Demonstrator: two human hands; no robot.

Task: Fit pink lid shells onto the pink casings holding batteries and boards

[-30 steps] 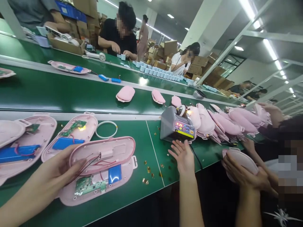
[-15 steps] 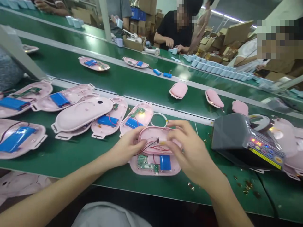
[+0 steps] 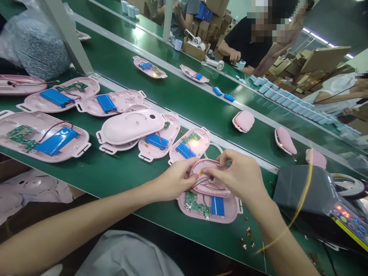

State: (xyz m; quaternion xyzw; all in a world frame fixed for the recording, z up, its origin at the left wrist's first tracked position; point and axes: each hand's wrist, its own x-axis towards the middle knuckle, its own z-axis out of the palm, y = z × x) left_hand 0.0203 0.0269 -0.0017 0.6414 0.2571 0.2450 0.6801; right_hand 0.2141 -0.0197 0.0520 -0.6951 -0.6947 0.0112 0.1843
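Your L hand and R hand are both closed in a narrow grip on a pink plastic shell half, held tilted, inner side up, just above the open pink base near the counter's front edge. Red & blk wires cross the shell's inside by your R fingertips. The base holds a green PCB & blue battery.

Gold tape scraps lie on the counter front R of the base. Further R, at the frame edge: gray tape dispenser w/ lit keypad, thin amber strand hanging across it. Behind your hands: white ring. To your L, open pink shells w/ boards & batteries, plus one closed shell.

Next belt: pink covers, loose blue batteries. Far side: co-worker in blk shirt, beside rows of pale blue cups.
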